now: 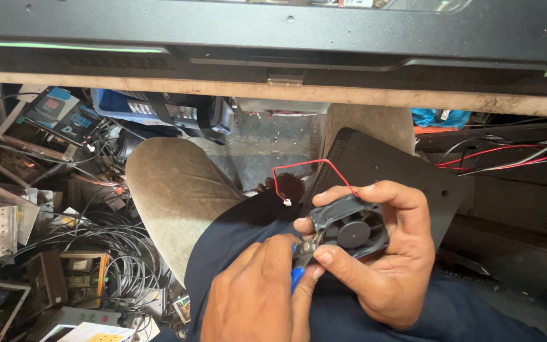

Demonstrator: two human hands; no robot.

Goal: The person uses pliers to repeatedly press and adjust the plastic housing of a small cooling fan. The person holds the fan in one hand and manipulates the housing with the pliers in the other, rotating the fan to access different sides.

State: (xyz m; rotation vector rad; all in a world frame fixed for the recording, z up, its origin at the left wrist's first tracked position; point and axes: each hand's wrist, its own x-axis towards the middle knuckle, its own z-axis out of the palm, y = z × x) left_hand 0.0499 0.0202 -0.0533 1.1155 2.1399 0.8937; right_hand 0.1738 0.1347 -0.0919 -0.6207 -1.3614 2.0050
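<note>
Right hand [387, 253] grip grasping small black fan [351, 228], left hand [254, 297] grip clenched on what seems pliers [305, 250] at fan's corner

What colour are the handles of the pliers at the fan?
Blue, seen in the head view: the plier handles poke out under the left hand.

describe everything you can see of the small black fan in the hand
The small black square plastic cooling fan has a round hub, curved blades and a frame that looks rounded at the corners. It is tilted with its face toward the camera, above the person's lap. The right hand grips it around the frame, its fingers over the top edge. A thin red wire loops from it to a small white plug. The metal tips of blue-handled pliers, held in the left hand, meet its lower left corner.
</note>
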